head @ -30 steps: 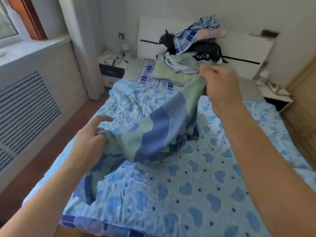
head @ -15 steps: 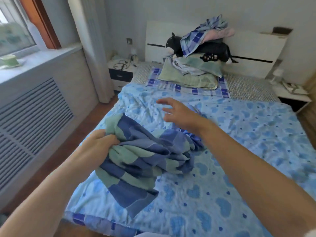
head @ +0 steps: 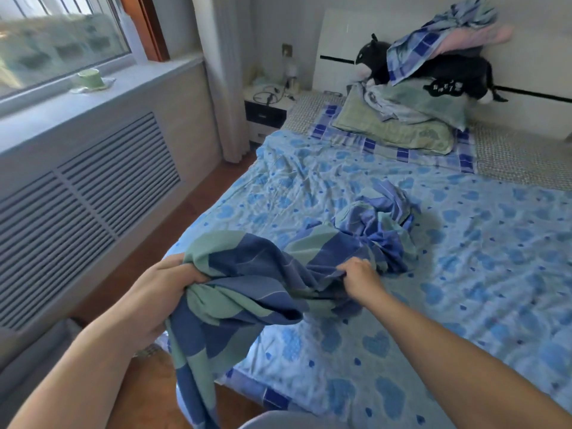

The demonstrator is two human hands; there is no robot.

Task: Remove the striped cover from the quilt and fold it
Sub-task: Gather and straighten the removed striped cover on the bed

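Note:
The striped cover (head: pixel 257 267), in blue and green bands, stretches bunched from the bed's near left corner toward the middle of the bed. My left hand (head: pixel 164 289) grips a bunch of it at the bed's edge, and a tail hangs down toward the floor. My right hand (head: pixel 359 277) grips the cover further right, where it lies gathered on the bed. Its far end sits crumpled in a heap (head: pixel 380 224). The light blue quilt with a heart print (head: pixel 464 274) lies spread under it.
A green pillow (head: pixel 399 131), loose clothes and a black plush toy (head: pixel 448 75) are piled at the headboard. A nightstand (head: pixel 266 106) stands left of the bed. A radiator cover (head: pixel 77 205) and window sill with a cup (head: pixel 89 78) run along the left wall.
My right hand let go of the raised cover, swept over the bed, and now grips the cover lower down. My left hand pulled its bunch back toward the bed's near edge.

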